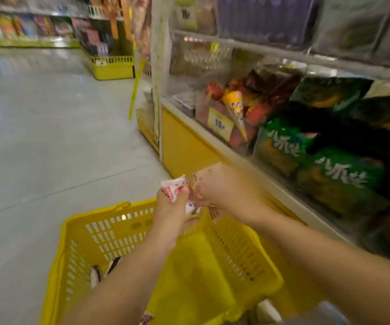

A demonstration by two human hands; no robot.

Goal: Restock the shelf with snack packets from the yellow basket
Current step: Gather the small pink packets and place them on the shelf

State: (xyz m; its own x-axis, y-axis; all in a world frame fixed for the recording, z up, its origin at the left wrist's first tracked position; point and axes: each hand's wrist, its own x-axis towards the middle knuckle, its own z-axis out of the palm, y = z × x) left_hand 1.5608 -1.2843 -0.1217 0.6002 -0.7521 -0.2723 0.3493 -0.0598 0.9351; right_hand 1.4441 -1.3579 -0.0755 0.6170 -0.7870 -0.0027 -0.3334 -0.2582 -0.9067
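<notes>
Together both arms reach over the yellow basket (88,231); the left hand (169,207) curls its fingers round white-and-red snack packets (173,187), and the blurred right hand (222,191) pinches a pale packet (210,171).

Floor (48,137) and shelf (290,200)
Yellow basket (109,238) is sitting on the floor, lower centre; green packets (337,181) are lying on the shelf, right.

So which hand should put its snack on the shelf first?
Probably the right hand: it grips a pale packet and is nearer the shelf, which stands on that side. The left hand, holding a white-and-red packet, is further out, above the yellow basket.
</notes>
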